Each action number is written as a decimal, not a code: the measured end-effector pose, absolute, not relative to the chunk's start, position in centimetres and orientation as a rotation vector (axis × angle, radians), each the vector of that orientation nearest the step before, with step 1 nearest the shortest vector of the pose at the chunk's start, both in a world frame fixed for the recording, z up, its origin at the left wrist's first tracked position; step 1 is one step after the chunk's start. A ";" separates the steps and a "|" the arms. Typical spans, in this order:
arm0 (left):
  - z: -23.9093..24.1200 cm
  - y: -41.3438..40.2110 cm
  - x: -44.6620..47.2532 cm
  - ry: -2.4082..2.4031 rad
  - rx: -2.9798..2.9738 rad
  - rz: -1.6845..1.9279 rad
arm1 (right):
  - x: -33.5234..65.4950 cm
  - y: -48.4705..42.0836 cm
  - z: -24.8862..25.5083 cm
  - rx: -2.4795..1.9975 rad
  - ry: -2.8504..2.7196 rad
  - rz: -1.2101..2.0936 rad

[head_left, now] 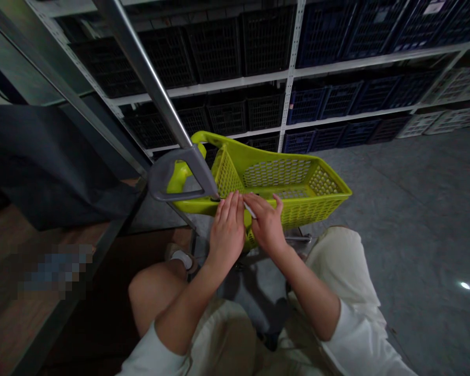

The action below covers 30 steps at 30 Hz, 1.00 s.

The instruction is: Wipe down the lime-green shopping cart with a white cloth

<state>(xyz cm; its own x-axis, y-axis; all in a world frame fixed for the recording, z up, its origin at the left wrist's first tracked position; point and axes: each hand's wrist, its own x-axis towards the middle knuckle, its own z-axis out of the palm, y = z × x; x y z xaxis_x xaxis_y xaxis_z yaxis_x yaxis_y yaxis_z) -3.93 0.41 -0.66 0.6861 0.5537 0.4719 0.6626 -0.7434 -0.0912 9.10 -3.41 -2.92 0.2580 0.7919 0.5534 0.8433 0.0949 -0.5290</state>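
A lime-green shopping trolley basket (278,172) with perforated walls stands in front of my knees. My left hand (227,227) lies on its near rim, fingers stretched out side by side. Close beside it, my right hand (267,219) bends over the same rim with its little finger lifted. A thin white piece (249,210) shows under the right fingers; its kind is too hidden to tell. The fingertips of both hands almost meet. A grey loop handle (172,197) with a metal pole (156,83) rises from the trolley's left end, just left of my left hand.
White metal shelving (288,99) with rows of black crates (215,49) and dark blue crates (325,34) runs along the back. At the left is a wooden table (8,245) with dark cloth (62,162) over it. Grey floor (423,219) extends to the right.
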 end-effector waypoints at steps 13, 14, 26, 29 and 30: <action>-0.3 0.2 -4.2 -1.000 -2.666 -0.557 | 17.5 -6.3 -9.3 -1.896 -1.175 -0.356; -0.5 0.2 -4.2 -0.998 -2.658 -0.548 | 16.6 -6.0 -9.1 -1.902 -1.140 -0.347; -2.0 0.3 -4.2 -0.993 -2.601 -0.584 | 10.7 -4.5 -5.3 -1.710 -1.531 -0.155; -1.9 0.2 -4.2 -0.981 -2.614 -0.575 | 14.8 -5.6 -8.1 -1.789 -1.414 -0.262; -1.9 0.2 -4.2 -0.980 -2.618 -0.575 | 16.0 -5.9 -8.9 -1.821 -1.350 -0.304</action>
